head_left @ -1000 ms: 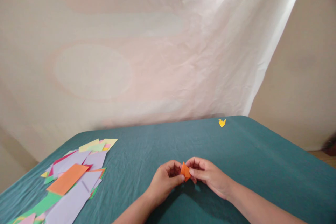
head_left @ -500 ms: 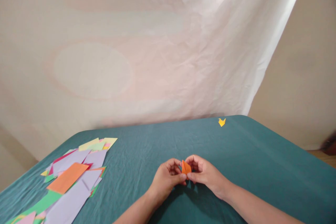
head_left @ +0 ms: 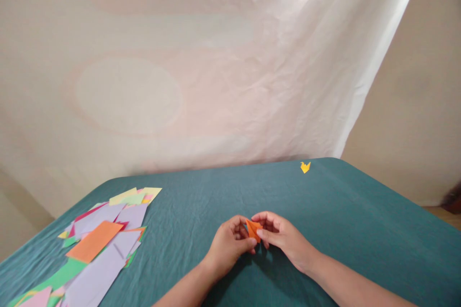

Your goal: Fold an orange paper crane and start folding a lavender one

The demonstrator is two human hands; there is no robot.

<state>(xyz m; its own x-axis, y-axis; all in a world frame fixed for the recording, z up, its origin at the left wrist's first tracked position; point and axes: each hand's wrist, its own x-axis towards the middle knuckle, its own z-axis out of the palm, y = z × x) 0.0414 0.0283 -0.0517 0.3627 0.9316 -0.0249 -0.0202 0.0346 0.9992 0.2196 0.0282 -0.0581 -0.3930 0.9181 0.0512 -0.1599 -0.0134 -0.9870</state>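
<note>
Between my two hands is a small piece of folded orange paper (head_left: 253,230), creased into a pointed shape with its tip up and to the left. My left hand (head_left: 232,240) pinches its lower left side between thumb and fingers. On the other side, my right hand (head_left: 275,230) grips the right edge, the thumb lying across the front and the fingers behind. Both hands are closed on the paper just over the green cloth, and part of the folds is hidden by the fingertips.
A spread of loose coloured paper sheets (head_left: 95,244) covers the table's left side, an orange one on top. A small yellow folded-paper bird (head_left: 305,167) rests near the far edge. Green cloth (head_left: 201,196) covers the table, and a pale sheet (head_left: 216,81) hangs behind it.
The orange paper has turned and tilted a little to the left, and a fold on its front looks more opened. My right thumb has moved up onto its front face.
</note>
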